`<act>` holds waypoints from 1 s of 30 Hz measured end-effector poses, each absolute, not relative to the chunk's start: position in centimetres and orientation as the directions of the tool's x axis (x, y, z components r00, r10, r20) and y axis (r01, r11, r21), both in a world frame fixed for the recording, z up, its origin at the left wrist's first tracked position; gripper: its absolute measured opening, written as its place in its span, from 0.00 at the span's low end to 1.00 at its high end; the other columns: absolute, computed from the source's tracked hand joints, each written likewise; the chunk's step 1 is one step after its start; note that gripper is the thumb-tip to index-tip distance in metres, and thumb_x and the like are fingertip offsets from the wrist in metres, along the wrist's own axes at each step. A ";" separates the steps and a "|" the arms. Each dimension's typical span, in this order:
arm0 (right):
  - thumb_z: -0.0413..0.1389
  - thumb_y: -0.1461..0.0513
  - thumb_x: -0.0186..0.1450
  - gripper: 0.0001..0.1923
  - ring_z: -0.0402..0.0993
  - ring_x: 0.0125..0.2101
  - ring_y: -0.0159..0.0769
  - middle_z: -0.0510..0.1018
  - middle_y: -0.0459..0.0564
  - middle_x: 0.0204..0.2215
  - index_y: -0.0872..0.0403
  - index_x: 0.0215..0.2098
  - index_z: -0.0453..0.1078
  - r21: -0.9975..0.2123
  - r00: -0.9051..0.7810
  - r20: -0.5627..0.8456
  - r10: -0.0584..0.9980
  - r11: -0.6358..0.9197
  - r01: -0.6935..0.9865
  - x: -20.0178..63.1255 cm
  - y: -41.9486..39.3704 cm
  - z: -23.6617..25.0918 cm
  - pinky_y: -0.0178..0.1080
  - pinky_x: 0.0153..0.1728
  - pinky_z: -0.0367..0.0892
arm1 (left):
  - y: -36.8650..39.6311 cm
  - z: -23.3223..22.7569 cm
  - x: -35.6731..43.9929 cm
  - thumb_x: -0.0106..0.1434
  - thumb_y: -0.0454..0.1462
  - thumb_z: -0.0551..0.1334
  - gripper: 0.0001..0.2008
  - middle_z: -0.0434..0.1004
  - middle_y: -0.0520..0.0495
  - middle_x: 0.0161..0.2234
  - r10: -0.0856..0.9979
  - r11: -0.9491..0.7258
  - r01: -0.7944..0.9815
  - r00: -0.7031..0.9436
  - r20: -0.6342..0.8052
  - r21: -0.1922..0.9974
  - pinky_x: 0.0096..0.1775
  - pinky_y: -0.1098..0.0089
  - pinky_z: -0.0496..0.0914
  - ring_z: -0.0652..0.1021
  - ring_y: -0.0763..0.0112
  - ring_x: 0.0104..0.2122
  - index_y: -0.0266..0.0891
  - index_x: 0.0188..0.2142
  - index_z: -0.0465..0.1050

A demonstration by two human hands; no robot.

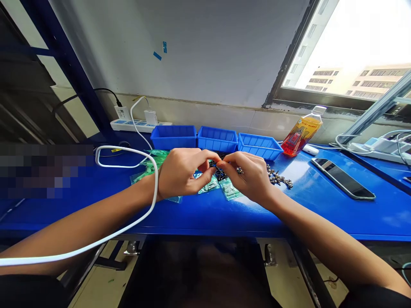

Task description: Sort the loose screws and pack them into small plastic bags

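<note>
Over the blue worktable, the fingertips of my left hand and my right hand meet in a pinch. Whatever lies between them is too small or hidden to name. Behind and below my fingers is a heap of small dark parts, partly covered by the hands. Small shiny metal pieces that look like screws are strewn beside my right wrist. Small clear-green plastic bags with parts inside, one a flat bag, lie under the hands. More green bags are piled by my left hand.
Three blue bins, a left bin, a middle bin and a right bin, line the back. A tilted drink bottle and a phone are at right. A white cable loops across my left forearm from a power strip.
</note>
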State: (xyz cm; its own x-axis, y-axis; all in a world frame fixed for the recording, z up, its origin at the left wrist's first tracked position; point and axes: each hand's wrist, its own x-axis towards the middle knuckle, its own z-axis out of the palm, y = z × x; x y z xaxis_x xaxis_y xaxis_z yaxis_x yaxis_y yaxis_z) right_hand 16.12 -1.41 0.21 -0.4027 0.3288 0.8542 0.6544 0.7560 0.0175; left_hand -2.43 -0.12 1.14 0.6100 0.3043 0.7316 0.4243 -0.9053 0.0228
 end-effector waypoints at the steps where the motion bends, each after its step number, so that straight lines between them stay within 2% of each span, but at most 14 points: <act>1: 0.50 0.60 0.66 0.13 0.64 0.18 0.25 0.73 0.43 0.18 0.55 0.24 0.66 0.022 -0.410 0.852 0.326 0.760 0.650 16.1 -1.4 0.2 0.30 0.22 0.59 | -0.1 1.1 -2.4 0.61 0.36 0.56 0.06 0.74 0.54 0.22 0.303 -0.904 0.428 0.605 0.736 0.020 0.28 0.76 0.66 0.74 0.77 0.22 0.37 0.37 0.68; 9: 0.49 0.58 0.67 0.13 0.65 0.18 0.25 0.73 0.44 0.17 0.56 0.27 0.67 0.020 -0.453 0.830 0.325 0.795 0.607 16.0 -1.6 0.1 0.30 0.23 0.61 | 0.2 1.1 -2.5 0.64 0.37 0.53 0.08 0.74 0.52 0.22 0.300 -0.892 0.452 0.593 0.747 -0.001 0.26 0.77 0.64 0.73 0.77 0.21 0.36 0.34 0.68; 14: 0.52 0.59 0.64 0.07 0.63 0.17 0.24 0.70 0.40 0.17 0.56 0.34 0.67 -0.018 -0.437 0.824 0.361 0.788 0.616 15.8 -1.9 0.2 0.29 0.23 0.60 | 0.5 1.0 -2.6 0.65 0.38 0.49 0.12 0.73 0.51 0.22 0.333 -0.861 0.508 0.570 0.752 -0.004 0.25 0.75 0.63 0.73 0.75 0.21 0.36 0.32 0.68; 18: 0.51 0.62 0.65 0.06 0.65 0.18 0.25 0.71 0.42 0.18 0.55 0.31 0.67 -0.012 -0.448 0.820 0.357 0.792 0.610 15.8 -1.8 0.0 0.30 0.24 0.61 | 0.5 1.1 -2.6 0.65 0.38 0.48 0.14 0.74 0.50 0.23 0.344 -0.871 0.492 0.608 0.715 0.001 0.25 0.74 0.64 0.73 0.74 0.22 0.36 0.31 0.68; 24: 0.50 0.63 0.65 0.08 0.65 0.18 0.25 0.72 0.43 0.18 0.56 0.29 0.67 -0.017 -0.419 0.831 0.366 0.770 0.638 16.0 -1.7 0.1 0.30 0.23 0.60 | 0.3 1.2 -2.5 0.62 0.37 0.53 0.08 0.74 0.52 0.23 0.354 -0.892 0.447 0.609 0.710 0.062 0.25 0.76 0.65 0.73 0.76 0.21 0.36 0.37 0.67; 30: 0.50 0.62 0.64 0.06 0.64 0.18 0.25 0.70 0.42 0.17 0.55 0.31 0.66 -0.051 -0.408 0.820 0.401 0.762 0.645 15.8 -1.8 0.1 0.30 0.23 0.61 | 0.3 1.1 -2.4 0.61 0.35 0.53 0.06 0.74 0.53 0.22 0.336 -0.879 0.476 0.572 0.748 0.032 0.25 0.76 0.65 0.73 0.76 0.20 0.37 0.35 0.67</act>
